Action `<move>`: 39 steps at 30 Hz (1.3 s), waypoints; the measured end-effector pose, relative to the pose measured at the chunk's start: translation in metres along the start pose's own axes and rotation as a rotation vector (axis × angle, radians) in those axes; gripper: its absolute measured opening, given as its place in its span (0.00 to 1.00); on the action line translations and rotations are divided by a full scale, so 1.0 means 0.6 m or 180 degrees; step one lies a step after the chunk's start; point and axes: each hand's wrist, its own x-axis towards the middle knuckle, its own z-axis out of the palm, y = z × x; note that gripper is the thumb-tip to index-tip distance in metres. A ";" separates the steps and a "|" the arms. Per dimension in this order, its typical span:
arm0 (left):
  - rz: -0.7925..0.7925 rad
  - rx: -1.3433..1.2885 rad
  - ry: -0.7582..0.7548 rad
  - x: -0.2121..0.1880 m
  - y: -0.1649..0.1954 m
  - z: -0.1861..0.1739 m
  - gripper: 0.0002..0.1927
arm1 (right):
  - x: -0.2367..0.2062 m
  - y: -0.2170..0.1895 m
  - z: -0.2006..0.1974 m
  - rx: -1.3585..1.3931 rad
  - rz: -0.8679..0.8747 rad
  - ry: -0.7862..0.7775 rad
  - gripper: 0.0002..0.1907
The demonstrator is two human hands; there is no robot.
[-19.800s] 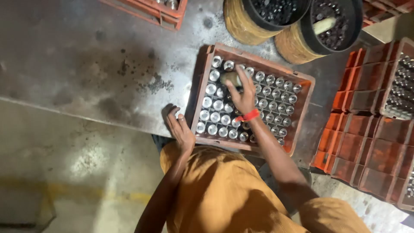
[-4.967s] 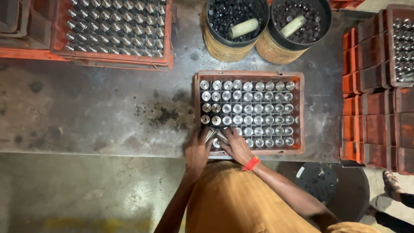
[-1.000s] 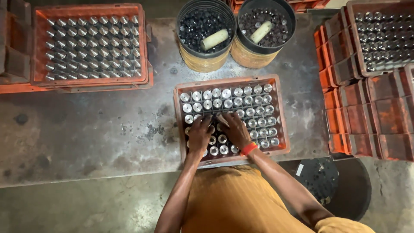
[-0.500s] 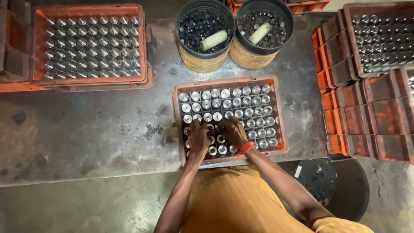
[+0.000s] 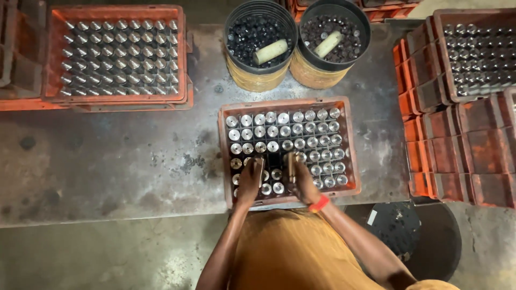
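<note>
An orange crate (image 5: 349, 150) on the metal table (image 5: 107, 161) holds rows of upright shiny metal cylinders (image 5: 285, 131). My left hand (image 5: 250, 180) is inside the crate's near-left part, fingers closed around one metal cylinder (image 5: 259, 164) lifted above the rows. My right hand (image 5: 302, 180), with a red wristband, grips another metal cylinder (image 5: 291, 161) just to the right. Both hands sit close together over a dark gap in the rows.
Two black buckets (image 5: 258, 40) (image 5: 333, 37) of dark small parts, each with a pale cylinder, stand behind the crate. Another orange crate (image 5: 115, 53) of metal pieces sits far left. Stacked orange crates (image 5: 457, 107) line the right. A dark round stool (image 5: 414, 231) is near right.
Both hands have risen slightly out of the rows, each now holding a metal cylinder upright above the crate. The view has shifted little.
</note>
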 end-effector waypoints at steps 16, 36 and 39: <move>0.1109 0.2511 0.0843 -0.025 -0.064 0.049 0.19 | -0.009 0.056 0.047 -0.2274 -0.2278 0.0485 0.09; 0.2019 0.1898 0.0523 -0.073 -0.033 -0.016 0.26 | -0.058 0.046 0.010 -0.1705 -0.1306 -0.0142 0.23; 0.2535 0.1678 0.0340 -0.084 -0.057 -0.006 0.24 | -0.063 0.036 -0.003 -0.1827 -0.1924 -0.0035 0.19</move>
